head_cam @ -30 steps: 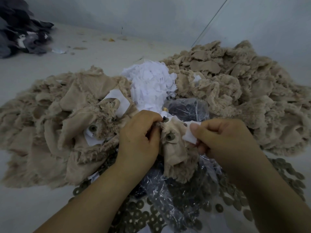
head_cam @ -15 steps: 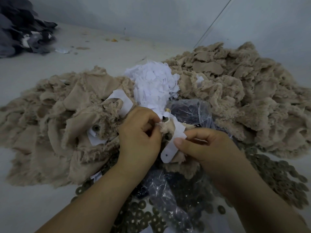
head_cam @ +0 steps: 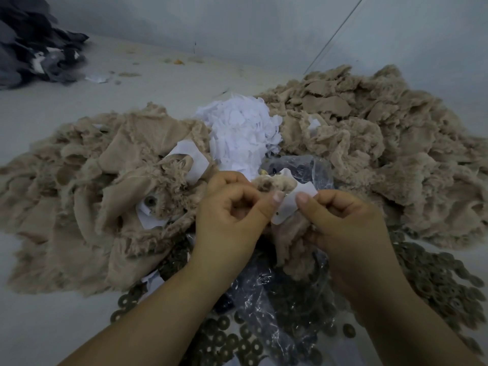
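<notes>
Right now, pinching a white paper slip (head_cam: 290,207) against the tan fabric piece (head_cam: 293,244) bunched just behind and below it, both held up between the two tan fabric heaps (head_cam: 111,212), over the plastic bag (head_cam: 317,170) and the scattered metal washers (head_cam: 435,276). Curled tight with the left hand (head_cam: 232,215), thumb tip clamping the fabric right at the slip's lower-left edge; curled likewise with the right hand (head_cam: 340,225), thumb nipping the slip's upper-right half. Lying slantwise, long axis running from lower left up to upper right. Looks like peeling the slip off the fabric, so likely calls for a pull along that slant, off to the right, right hand nearer the free end, left anchoring the cloth. Probably bound for the pile of white slips (head_cam: 237,133) straight ahead, just beyond the fingertips
</notes>
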`<state>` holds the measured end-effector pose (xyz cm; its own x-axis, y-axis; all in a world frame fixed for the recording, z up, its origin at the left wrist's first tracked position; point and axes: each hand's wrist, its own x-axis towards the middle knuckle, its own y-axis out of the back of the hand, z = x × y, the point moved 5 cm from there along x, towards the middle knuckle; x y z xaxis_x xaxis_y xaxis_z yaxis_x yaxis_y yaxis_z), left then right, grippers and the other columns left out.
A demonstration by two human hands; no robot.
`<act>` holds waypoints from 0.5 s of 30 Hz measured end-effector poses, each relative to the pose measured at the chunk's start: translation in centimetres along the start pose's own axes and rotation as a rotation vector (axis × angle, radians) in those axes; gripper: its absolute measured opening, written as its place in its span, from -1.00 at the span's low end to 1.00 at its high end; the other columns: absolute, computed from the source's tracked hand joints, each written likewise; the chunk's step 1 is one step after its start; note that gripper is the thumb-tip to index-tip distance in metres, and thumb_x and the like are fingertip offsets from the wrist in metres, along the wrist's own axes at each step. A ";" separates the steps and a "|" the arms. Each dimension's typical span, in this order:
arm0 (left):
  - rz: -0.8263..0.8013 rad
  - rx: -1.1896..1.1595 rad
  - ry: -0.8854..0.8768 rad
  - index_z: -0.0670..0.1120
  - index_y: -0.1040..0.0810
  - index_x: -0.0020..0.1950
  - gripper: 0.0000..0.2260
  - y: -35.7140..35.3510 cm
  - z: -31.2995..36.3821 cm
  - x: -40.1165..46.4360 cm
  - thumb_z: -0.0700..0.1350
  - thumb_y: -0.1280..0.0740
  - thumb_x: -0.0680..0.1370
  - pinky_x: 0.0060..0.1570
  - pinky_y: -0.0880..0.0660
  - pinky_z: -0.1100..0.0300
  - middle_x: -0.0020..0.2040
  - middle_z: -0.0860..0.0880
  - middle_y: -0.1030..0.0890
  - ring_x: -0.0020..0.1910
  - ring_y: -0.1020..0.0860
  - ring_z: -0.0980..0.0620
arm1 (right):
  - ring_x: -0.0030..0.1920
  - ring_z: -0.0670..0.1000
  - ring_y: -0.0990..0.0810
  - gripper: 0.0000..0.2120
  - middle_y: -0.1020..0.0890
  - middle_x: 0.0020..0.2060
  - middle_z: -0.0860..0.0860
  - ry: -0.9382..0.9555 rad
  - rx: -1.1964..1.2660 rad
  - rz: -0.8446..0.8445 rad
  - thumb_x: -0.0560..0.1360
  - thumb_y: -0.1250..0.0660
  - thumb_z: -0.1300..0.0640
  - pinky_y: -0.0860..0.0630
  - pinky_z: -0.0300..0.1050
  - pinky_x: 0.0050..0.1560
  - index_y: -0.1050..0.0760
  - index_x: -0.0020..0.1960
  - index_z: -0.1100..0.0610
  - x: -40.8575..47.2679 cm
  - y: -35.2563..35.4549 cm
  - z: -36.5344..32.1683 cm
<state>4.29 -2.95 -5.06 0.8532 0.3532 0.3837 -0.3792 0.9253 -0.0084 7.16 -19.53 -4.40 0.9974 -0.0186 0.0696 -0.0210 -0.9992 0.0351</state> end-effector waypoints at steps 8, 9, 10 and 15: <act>-0.077 0.046 0.095 -0.09 -0.65 -0.29 -0.85 -0.6 -1.0 0.2 -0.29 -0.52 0.42 -0.07 -0.56 0.18 -0.14 -0.03 -0.61 -0.13 -0.60 0.07 | -0.12 0.38 -0.64 -0.61 -0.66 -0.19 0.29 0.000 0.038 -0.022 0.16 -0.59 -0.15 -0.58 0.43 -0.03 -0.62 -0.19 0.07 0.0 0.0 0.3; -0.084 0.007 0.111 -0.09 -0.65 -0.29 -0.84 -0.6 -1.1 0.2 -0.30 -0.50 0.44 -0.05 -0.58 0.09 -0.15 -0.02 -0.63 -0.13 -0.61 0.02 | -0.10 0.33 -0.66 -0.57 -0.67 -0.15 0.26 -0.015 0.052 -0.032 0.12 -0.64 -0.13 -0.60 0.40 -0.02 -0.59 -0.15 0.03 0.1 0.0 0.5; -0.090 -0.026 0.133 -0.10 -0.65 -0.27 -0.84 -0.6 -1.3 0.2 -0.31 -0.49 0.45 -0.05 -0.59 0.04 -0.15 0.01 -0.66 -0.12 -0.63 0.00 | -0.06 0.29 -0.68 -0.49 -0.68 -0.11 0.22 -0.036 0.056 -0.041 0.08 -0.67 -0.09 -0.62 0.35 -0.01 -0.55 -0.08 0.01 0.1 0.0 0.7; -0.109 -0.131 0.193 -0.08 -0.66 -0.22 -0.82 -0.8 -1.6 0.1 -0.34 -0.43 0.49 -0.11 -0.58 0.20 -0.08 0.04 -0.71 -0.07 -0.68 0.06 | 0.03 0.14 -0.71 -0.20 -0.70 0.04 0.15 -0.203 0.118 -0.145 0.02 -0.61 0.04 -0.63 0.07 0.04 -0.50 0.23 0.19 0.2 -0.7 1.8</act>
<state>5.24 -3.40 -6.50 0.9438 0.2590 0.2054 -0.2427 0.9648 -0.1011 7.52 -18.86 -6.18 0.9831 0.1296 -0.1290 0.1190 -0.9891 -0.0870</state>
